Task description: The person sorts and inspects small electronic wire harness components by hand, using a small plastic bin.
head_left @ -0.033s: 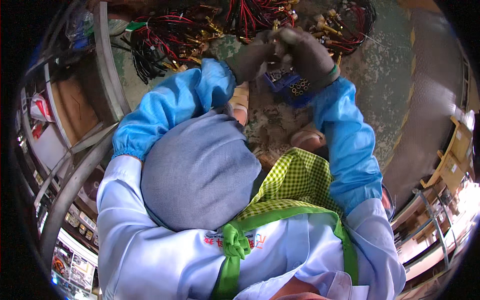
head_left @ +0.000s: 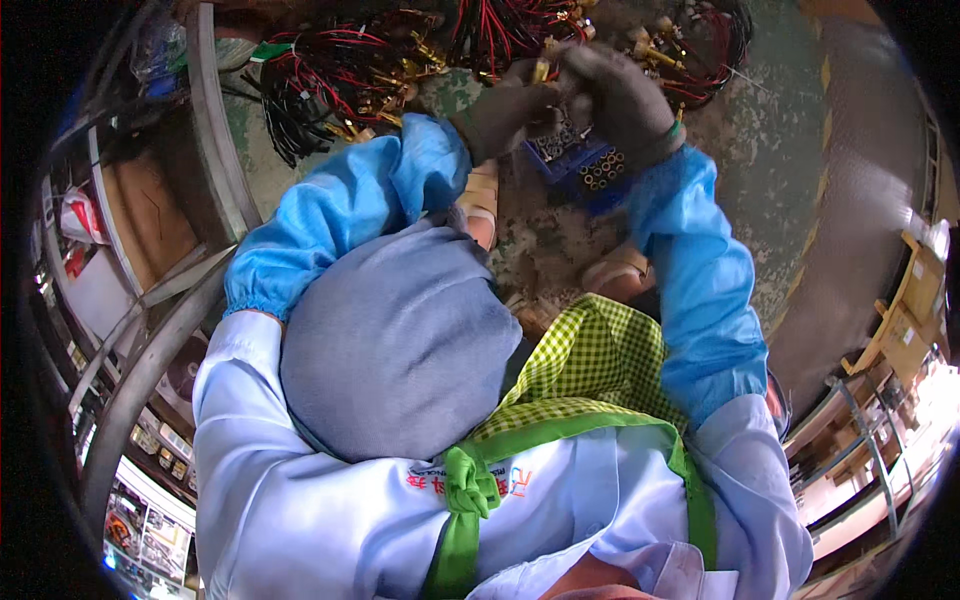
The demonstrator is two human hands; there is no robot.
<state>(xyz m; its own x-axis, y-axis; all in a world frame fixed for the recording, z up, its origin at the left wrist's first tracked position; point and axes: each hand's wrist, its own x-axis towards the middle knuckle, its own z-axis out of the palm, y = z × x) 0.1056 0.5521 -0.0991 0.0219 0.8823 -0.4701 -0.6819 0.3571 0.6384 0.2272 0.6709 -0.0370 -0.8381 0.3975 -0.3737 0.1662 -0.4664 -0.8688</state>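
Note:
My left hand [head_left: 502, 116], in a dark grey-brown work glove, is closed on a small brass fitting [head_left: 541, 72] that sticks up from the fingertips. My right hand [head_left: 632, 104], gloved the same way, is beside it with the fingers curled in toward the fitting. Blur hides whatever those fingers may hold. Just below the hands are a blue tray of small silvery metal parts [head_left: 548, 152] and a blue tray of brass rings or nuts [head_left: 602, 172], partly covered by my right wrist.
Bundles of red and black wires [head_left: 345, 75] with brass fittings lie on the worn green floor, with more wires [head_left: 515, 30] beyond my hands and a coil [head_left: 712, 60] at the right. A grey metal frame [head_left: 215, 130] stands left. Cardboard boxes [head_left: 912, 300] are at the far right.
My right hand has shifted slightly right and away from the left, uncovering more of the blue trays. The brass fitting has moved a little left and down, with more of it showing.

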